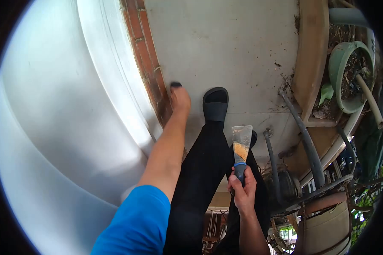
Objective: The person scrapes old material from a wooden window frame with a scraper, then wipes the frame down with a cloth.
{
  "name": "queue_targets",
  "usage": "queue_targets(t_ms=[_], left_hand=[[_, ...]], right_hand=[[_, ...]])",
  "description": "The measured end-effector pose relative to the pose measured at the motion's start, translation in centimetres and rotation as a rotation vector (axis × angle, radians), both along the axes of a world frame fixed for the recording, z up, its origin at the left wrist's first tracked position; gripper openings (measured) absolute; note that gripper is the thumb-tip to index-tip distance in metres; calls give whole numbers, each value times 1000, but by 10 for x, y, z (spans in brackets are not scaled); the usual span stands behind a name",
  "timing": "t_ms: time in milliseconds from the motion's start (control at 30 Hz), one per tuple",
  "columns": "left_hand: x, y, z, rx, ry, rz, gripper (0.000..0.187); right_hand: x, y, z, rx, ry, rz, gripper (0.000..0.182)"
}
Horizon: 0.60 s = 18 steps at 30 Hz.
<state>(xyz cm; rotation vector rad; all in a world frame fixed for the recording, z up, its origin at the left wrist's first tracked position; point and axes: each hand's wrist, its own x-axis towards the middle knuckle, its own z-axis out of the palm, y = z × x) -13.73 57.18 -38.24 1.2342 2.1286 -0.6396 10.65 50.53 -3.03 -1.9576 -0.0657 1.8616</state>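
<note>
A putty knife (242, 138) points away from me, blade up, with yellowish residue on its metal. My right hand (244, 191) is closed around its dark grey handle. Reaching forward beside the brick edging, my left hand (181, 100) looks closed on a small black object (175, 85). Motion blur hides what kind of object that is. Below the left hand runs a strip of red brick (147, 51) along the base of the white wall (59, 85).
A pale, dirt-flecked floor (230, 46) lies ahead, with my black slide sandal (215, 104) on it. On the right are a long planter (312, 55), a green pot (338, 74) with soil, and a metal-framed chair (304, 140). A beige seat (327, 227) stands behind.
</note>
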Motion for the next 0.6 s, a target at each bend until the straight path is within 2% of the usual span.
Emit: queue_targets(t_ms=[67, 167, 200, 233, 333, 367, 400, 433, 500, 600], left_hand=[[10, -28, 41, -241, -80, 58, 27], [9, -74, 39, -91, -68, 122, 40], [15, -66, 45, -30, -59, 136, 44], [22, -39, 48, 42, -49, 151, 48], [25, 50, 34, 538, -107, 151, 51], [21, 87, 36, 606, -121, 81, 56], [12, 118, 31, 698, -123, -69, 53], [-1, 140, 20, 686, -64, -194, 51], [-18, 166, 16, 448, 1, -360, 46], [-31, 133, -11, 413, -49, -153, 42]], right_hand=[[1, -4, -3, 7, 72, -65, 25], [6, 0, 2, -14, 27, -14, 21], [8, -1, 4, -17, 7, -9, 19], [11, -2, 2, -5, -10, -2, 20], [22, -7, 3, 8, -44, 8, 21], [26, -4, 3, 10, -43, 8, 22], [30, -2, 4, 6, -41, 9, 23], [34, -1, 5, 17, -41, 22, 23], [40, -1, 3, 47, -42, 47, 23], [51, -14, 1, 55, -37, 84, 26]])
